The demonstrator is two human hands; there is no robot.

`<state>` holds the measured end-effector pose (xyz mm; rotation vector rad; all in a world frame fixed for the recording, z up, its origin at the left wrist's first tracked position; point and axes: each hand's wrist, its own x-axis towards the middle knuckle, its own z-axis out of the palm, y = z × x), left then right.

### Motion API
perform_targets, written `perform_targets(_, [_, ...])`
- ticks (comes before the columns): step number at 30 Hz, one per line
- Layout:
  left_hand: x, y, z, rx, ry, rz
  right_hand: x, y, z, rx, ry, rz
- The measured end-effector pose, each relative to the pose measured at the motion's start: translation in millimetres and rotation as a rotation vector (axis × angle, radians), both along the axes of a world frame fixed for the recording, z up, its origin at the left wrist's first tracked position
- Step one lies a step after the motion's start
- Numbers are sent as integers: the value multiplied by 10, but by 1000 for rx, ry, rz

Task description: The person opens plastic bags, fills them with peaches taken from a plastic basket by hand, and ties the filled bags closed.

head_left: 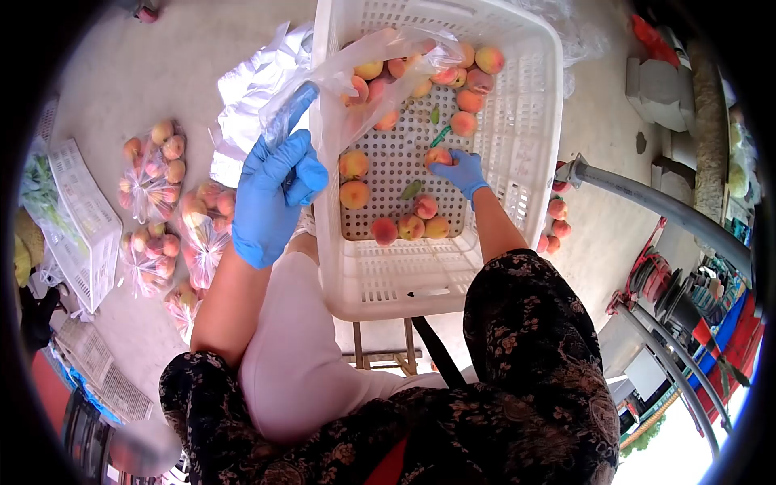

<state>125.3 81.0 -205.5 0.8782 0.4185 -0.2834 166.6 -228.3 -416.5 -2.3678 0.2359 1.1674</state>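
Observation:
My left hand (273,186), in a blue glove, is up at the left side of a white plastic crate (540,153). Its fingers are closed on the edge of a clear plastic bag (343,61), with the index finger stretched along the film. The bag spreads over the crate's far left part and some peaches show through it. Down inside the crate, my right hand (461,173), also gloved in blue, grips a peach (438,157). More loose peaches (463,124) lie around it, along with a few green leaves (411,190) and a green strip (441,136).
On the floor at left sit several tied bags of peaches (152,174), near another white crate (85,218). Crumpled white plastic (263,85) lies beside the crate. To the right are a grey metal pole (655,202) and a few peaches (558,210) on the floor.

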Motion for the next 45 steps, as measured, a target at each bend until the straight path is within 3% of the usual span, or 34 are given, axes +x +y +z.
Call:
perform_targets(2, [21,-37,13,20,1,-28,80,-68,256,650,46,-474])
perform_targets(4, [55,-87,31,6,-11,-50,217,120,654,1159,10,-501])
perform_targets(6, [58,-145,50,-9,-26,-76,368,487,1016,1443,-45,-389])
perform_targets(8, [69,-171,58,-18,-60,-89,569,878,1256,1334,-268,-81])
perform_targets(10, [59,-159,106,-87,-91,-77,753,1146,1110,953,-545,208])
perform_targets(12, [41,-106,24,-212,-147,-82,820,1241,881,627,-629,370])
perform_targets(14, [62,-67,-21,-342,-161,-63,818,1168,841,637,-581,273])
perform_targets(16, [35,-34,-81,-366,-161,-67,581,846,867,963,-350,-120])
perform_targets(18, [36,-51,-39,-358,-145,-76,183,577,771,817,-369,-196])
perform_targets(20, [13,-48,-13,-326,-145,-85,-308,293,466,338,-361,350])
perform_targets(22, [10,-38,-9,-273,-167,-98,-791,255,400,-91,-137,823])
perform_targets(27, [-23,46,-30,-271,-89,-50,-1401,195,-246,-273,-125,467])
perform_targets(30, [16,24,17,-249,-61,-51,-1412,155,-335,-179,-232,368])
perform_targets(33, [12,-1,25,-254,-49,-45,-1154,-64,-423,-41,-250,-15])
perform_targets(34, [1,-22,35,-245,-52,-50,-1047,-217,-553,217,-278,-275])
perform_targets(36, [-21,-36,22,-229,-60,-62,-514,-8,363,528,127,-902])
perform_targets(38, [4,-74,60,-275,-31,-45,-203,145,893,1012,115,-888])
perform_targets(40, [20,-116,60,-279,-45,-77,37,461,1319,1275,123,-776])
perform_targets(42, [11,-154,63,-238,-49,-107,250,859,1387,1339,-34,-747])
perform_targets(45, [15,-191,84,-155,-68,-118,512,1260,1259,1166,-12,-862])
